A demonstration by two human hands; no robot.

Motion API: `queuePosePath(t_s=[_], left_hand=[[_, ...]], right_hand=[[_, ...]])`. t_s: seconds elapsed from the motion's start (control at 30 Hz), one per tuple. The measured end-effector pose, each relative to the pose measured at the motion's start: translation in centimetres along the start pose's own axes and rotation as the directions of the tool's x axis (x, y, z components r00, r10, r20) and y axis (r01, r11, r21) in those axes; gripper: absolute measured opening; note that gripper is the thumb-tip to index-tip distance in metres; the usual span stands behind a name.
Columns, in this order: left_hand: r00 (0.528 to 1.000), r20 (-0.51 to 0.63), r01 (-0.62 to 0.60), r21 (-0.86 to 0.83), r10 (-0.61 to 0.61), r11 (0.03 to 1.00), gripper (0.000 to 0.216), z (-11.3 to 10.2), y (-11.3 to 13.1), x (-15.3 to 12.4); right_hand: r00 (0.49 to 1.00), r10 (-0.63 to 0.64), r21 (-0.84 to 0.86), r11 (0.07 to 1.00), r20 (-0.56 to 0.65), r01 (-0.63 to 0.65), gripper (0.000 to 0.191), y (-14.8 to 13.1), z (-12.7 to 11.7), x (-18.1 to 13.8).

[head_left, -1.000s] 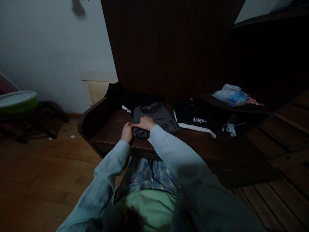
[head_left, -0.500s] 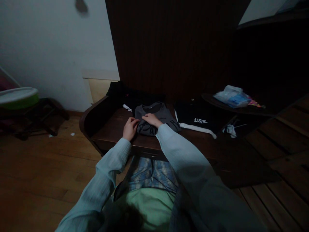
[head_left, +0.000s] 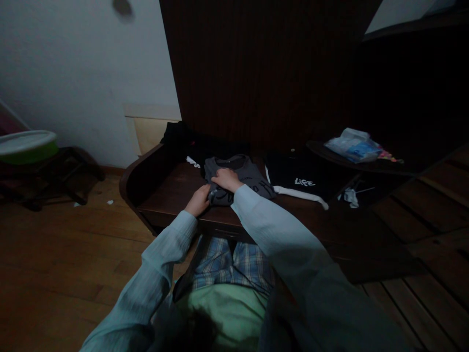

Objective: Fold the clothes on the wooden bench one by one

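A folded dark grey T-shirt [head_left: 252, 182] with black lettering lies on the dark wooden bench, its round neckline facing away from me. My left hand [head_left: 199, 200] is at the shirt's near left edge, its fingers drawn together against the cloth there. On top of the shirt rests my right hand [head_left: 226, 180], palm down with the fingers stretched out towards the left. To the right lies a folded black garment [head_left: 286, 173] with white "LIFE" lettering and a white edge. Behind the grey shirt is a heap of black cloth [head_left: 179, 137].
The bench [head_left: 164, 190] has a raised, curved left end. On a side shelf at the right sits a clear plastic bag [head_left: 353, 145] with something blue in it. A green-sided tub [head_left: 29, 146] stands on a dark stool at far left. Small white scraps lie on the floor.
My left hand has flattened a little and come against the shirt's left edge. My right hand has shifted slightly left and away from me across the shirt.
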State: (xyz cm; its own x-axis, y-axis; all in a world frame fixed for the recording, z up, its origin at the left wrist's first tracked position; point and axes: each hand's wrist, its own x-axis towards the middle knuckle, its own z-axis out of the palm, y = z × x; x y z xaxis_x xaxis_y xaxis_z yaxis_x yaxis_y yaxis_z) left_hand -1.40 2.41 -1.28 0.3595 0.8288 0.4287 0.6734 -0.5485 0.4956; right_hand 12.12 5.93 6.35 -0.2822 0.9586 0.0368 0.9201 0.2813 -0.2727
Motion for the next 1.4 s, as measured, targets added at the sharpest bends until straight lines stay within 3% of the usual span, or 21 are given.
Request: queuePosePath(t_s=[0.2,0.3,0.47,0.6,0.77,0.83,0.9,0.97,1.07,1.17,1.27,1.4], left_hand=[[0.989,-0.107,0.089,-0.148,-0.105,0.985,0.031,-0.5,0.9,0.1],[0.991,-0.015,0.125,-0.201,-0.131,0.972,0.029,-0.5,0.7,0.1],[0.997,0.074,0.049,-0.27,-0.03,0.962,0.036,-0.3,-0.1,0.3],[0.992,0.126,0.032,-0.265,0.002,0.964,0.035,-0.3,-0.3,0.1],[0.983,0.168,0.112,-0.195,-0.08,0.974,0.031,-1.0,0.3,-1.1],[0.974,0.182,0.173,-0.223,-0.133,0.959,0.032,-1.5,0.5,-1.5],[0.963,0.177,0.246,-0.28,-0.202,0.928,0.036,-2.0,0.6,-1.8],[0.959,0.151,0.276,-0.328,-0.239,0.903,0.041,-2.2,0.7,-1.8],[0.968,0.103,0.252,-0.342,-0.23,0.905,0.044,-2.0,0.8,-1.4],[0.964,0.063,0.265,-0.359,-0.26,0.895,0.045,-1.4,1.1,-1.1],[0.951,0.049,0.296,-0.438,-0.306,0.849,0.044,-1.0,1.6,-0.9],[0.923,0.13,0.367,-0.587,-0.363,0.722,0.043,-0.8,2.2,-0.8]], right_hand=[[0.994,0.037,0.041,0.999,-0.103,-0.033,0.033,-0.2,-1.1,0.1],[0.98,0.046,0.046,0.998,-0.193,-0.038,0.033,-0.3,-0.9,0.0],[0.995,0.051,0.019,0.999,-0.086,-0.049,0.028,-0.1,0.1,-0.1],[0.985,0.052,0.043,0.998,-0.166,-0.046,0.029,-0.3,0.7,-0.4],[0.989,-0.098,0.095,0.99,-0.108,0.108,0.028,-0.3,1.9,-1.8],[0.974,-0.173,0.199,0.959,-0.146,0.201,0.026,1.0,1.8,-2.5],[0.944,-0.193,0.29,0.918,-0.267,0.269,0.025,3.4,1.3,-3.2],[0.885,-0.133,0.281,0.918,-0.447,0.28,0.025,6.6,0.6,-3.8],[0.788,0.072,0.268,0.956,-0.611,0.12,0.025,11.7,0.3,-4.7],[0.796,0.198,0.3,0.954,-0.572,-0.022,0.028,14.8,1.6,-5.2],[0.845,0.187,0.308,0.951,-0.5,-0.028,0.027,15.4,3.3,-5.4],[0.836,0.214,0.395,0.919,-0.505,0.003,0.027,15.2,4.1,-5.3]])
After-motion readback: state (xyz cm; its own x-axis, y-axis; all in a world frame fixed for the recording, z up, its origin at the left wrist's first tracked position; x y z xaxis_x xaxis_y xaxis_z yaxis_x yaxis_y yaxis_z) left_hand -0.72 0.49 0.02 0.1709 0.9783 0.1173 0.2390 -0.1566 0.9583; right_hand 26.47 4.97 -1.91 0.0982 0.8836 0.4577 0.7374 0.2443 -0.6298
